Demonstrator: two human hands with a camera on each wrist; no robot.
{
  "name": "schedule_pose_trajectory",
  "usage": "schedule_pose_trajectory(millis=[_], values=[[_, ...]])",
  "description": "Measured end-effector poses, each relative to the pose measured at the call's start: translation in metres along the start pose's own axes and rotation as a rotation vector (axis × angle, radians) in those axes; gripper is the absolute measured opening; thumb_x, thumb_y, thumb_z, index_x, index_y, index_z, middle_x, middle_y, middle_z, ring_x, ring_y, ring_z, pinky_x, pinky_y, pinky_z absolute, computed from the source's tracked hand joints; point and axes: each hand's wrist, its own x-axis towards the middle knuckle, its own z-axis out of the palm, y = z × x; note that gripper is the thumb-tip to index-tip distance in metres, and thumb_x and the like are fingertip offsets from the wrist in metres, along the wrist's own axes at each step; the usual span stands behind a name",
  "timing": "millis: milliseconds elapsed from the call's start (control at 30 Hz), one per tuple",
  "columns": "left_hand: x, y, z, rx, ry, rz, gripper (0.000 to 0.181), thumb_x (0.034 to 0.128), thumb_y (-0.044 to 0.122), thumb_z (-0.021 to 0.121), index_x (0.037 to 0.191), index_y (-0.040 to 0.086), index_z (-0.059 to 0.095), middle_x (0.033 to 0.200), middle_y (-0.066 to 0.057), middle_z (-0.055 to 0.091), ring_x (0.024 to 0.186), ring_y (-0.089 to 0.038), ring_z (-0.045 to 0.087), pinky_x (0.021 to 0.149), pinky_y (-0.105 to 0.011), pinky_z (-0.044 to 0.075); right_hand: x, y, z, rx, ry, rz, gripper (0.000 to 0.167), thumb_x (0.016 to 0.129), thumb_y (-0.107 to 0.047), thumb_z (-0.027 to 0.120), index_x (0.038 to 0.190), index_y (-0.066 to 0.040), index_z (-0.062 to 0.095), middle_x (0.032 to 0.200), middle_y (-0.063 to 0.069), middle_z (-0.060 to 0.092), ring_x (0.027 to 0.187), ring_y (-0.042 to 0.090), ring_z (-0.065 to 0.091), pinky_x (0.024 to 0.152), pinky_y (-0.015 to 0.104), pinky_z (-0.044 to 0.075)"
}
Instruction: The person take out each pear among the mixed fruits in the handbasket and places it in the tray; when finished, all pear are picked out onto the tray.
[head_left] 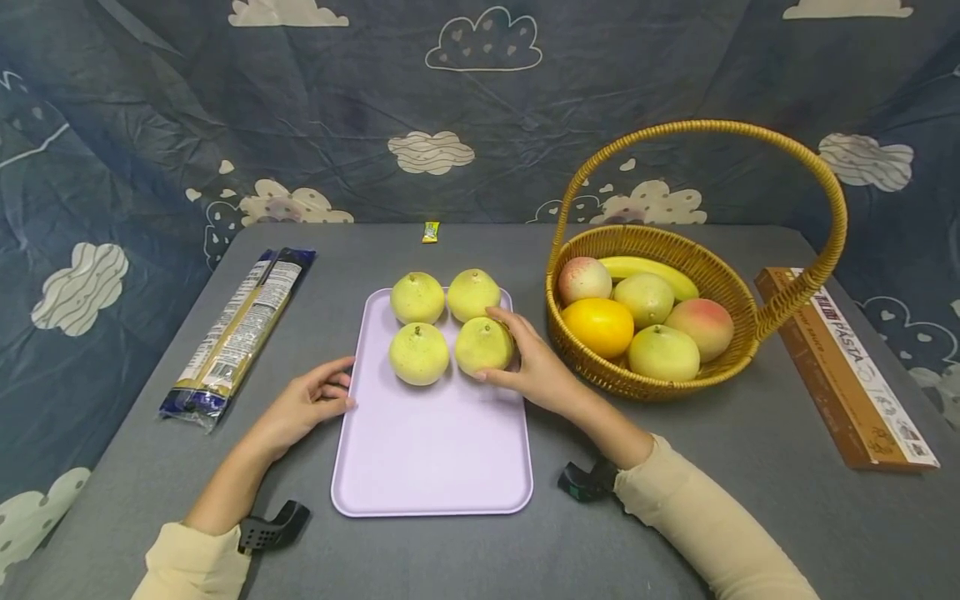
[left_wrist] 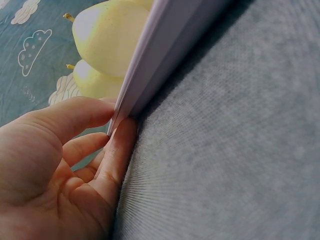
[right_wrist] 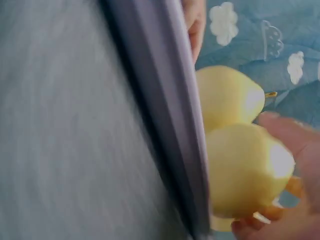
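Note:
Several yellow-green pears stand in two rows at the far end of a pale purple tray (head_left: 431,454). My right hand (head_left: 543,371) curls round the near right pear (head_left: 480,346), thumb at its front and fingers behind; in the right wrist view that pear (right_wrist: 245,170) sits against the palm side, close to the tray's rim. To its left is another pear (head_left: 418,355), with two more behind. At the tray's left edge, my left hand (head_left: 300,408) pinches the rim (left_wrist: 131,82) between thumb and fingers, as the left wrist view shows.
A wicker basket (head_left: 637,387) with a tall handle holds a banana and other fruit, right of the tray. Beyond it lies a pasta box (head_left: 855,375). A noodle packet (head_left: 240,329) lies at left, a small yellow wrapper (head_left: 430,232) at the table's back edge.

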Motion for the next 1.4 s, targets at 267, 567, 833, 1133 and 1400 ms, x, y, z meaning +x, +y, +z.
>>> schedule_pose_trajectory(millis=[267, 567, 833, 1133, 1400], values=[[0.0, -0.001, 0.0, -0.004, 0.002, 0.005, 0.059, 0.0814, -0.001, 0.061, 0.133, -0.008, 0.034, 0.107, -0.022, 0.048, 0.086, -0.01, 0.055, 0.076, -0.018, 0.043, -0.013, -0.033, -0.033, -0.023, 0.024, -0.131, 0.062, 0.078, -0.014, 0.07, 0.131, -0.005, 0.038, 0.129, 0.01, 0.041, 0.118, 0.028, 0.038, 0.098, 0.04, 0.031], [0.0, 0.0, 0.001, 0.004, 0.007, 0.002, 0.058, 0.0815, -0.001, 0.06, 0.133, -0.008, 0.034, 0.107, -0.023, 0.048, 0.086, -0.009, 0.055, 0.076, -0.018, 0.043, -0.048, -0.046, -0.087, -0.188, 0.223, -0.175, 0.061, 0.072, 0.0, 0.072, 0.127, -0.005, 0.045, 0.124, 0.006, 0.047, 0.111, 0.021, 0.043, 0.095, 0.032, 0.033], [0.0, 0.0, 0.001, 0.007, 0.005, 0.007, 0.058, 0.0816, -0.001, 0.06, 0.133, -0.009, 0.034, 0.107, -0.023, 0.048, 0.085, -0.009, 0.055, 0.076, -0.018, 0.043, -0.078, -0.027, -0.118, -0.291, 0.328, -0.092, 0.067, 0.069, 0.004, 0.073, 0.128, -0.006, 0.044, 0.122, 0.008, 0.048, 0.107, 0.016, 0.044, 0.092, 0.019, 0.03], [0.001, -0.001, 0.001, 0.014, 0.009, 0.008, 0.058, 0.081, -0.001, 0.061, 0.132, -0.008, 0.035, 0.106, -0.022, 0.049, 0.085, -0.01, 0.055, 0.075, -0.018, 0.043, -0.094, -0.003, -0.132, -0.302, 0.333, 0.04, 0.058, 0.075, -0.001, 0.07, 0.126, 0.001, 0.043, 0.12, 0.013, 0.045, 0.109, 0.024, 0.042, 0.087, 0.019, 0.034], [0.001, -0.002, 0.001, 0.018, 0.01, 0.008, 0.057, 0.0806, -0.003, 0.06, 0.132, -0.008, 0.036, 0.105, -0.022, 0.049, 0.084, -0.01, 0.055, 0.074, -0.019, 0.043, -0.094, 0.006, -0.141, -0.314, 0.228, 0.167, 0.057, 0.08, -0.013, 0.068, 0.126, 0.003, 0.039, 0.121, 0.021, 0.042, 0.11, 0.038, 0.041, 0.083, 0.053, 0.037]])
